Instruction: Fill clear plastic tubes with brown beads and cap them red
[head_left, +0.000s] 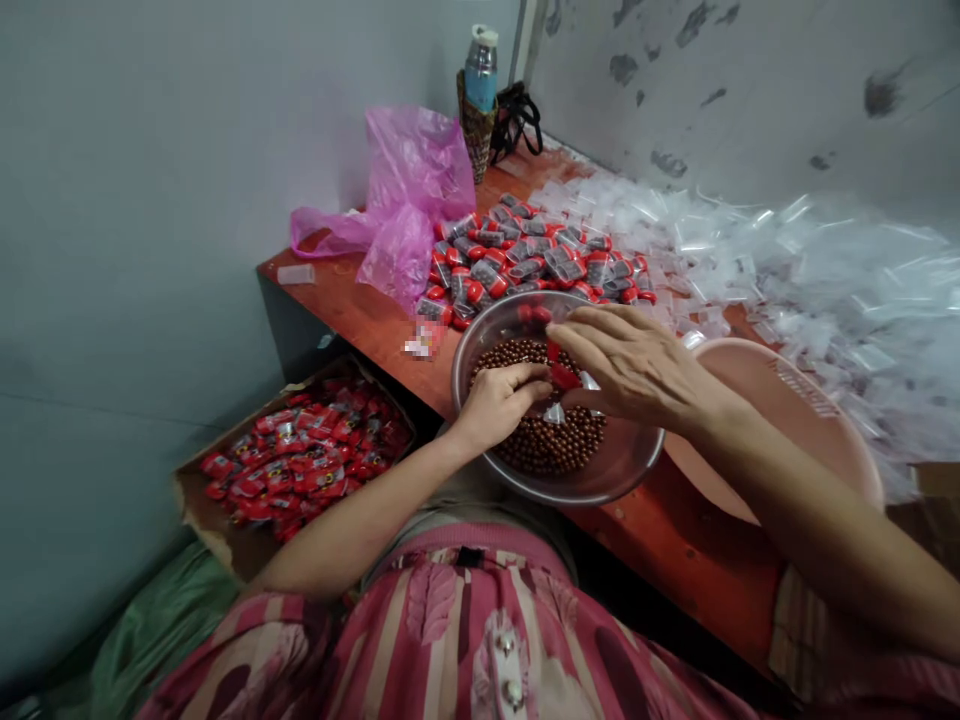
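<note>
A metal bowl (626, 478) of small shiny brown balls (555, 450) rests partly over the table edge in front of me. Above the balls, my left hand (501, 402) has its thumb and fingertips pinched at a small red plastic piece (564, 377). My right hand (637, 365) meets it from the other side, with fingers stretched over the piece and the thumb below. Bits of clear plastic (553, 413) show between the hands. The right palm and fingers hide much of what is held. Several red pieces lie inside the bowl's far rim.
Filled red-capped containers (525, 250) are heaped behind the bowl, beside a pink plastic bag (420, 170). Clear empty containers (720, 240) spread along the wall. A pink basin (787, 430) stands at right, a carton (217, 530) of red pieces at lower left, a flask (481, 75) at the back.
</note>
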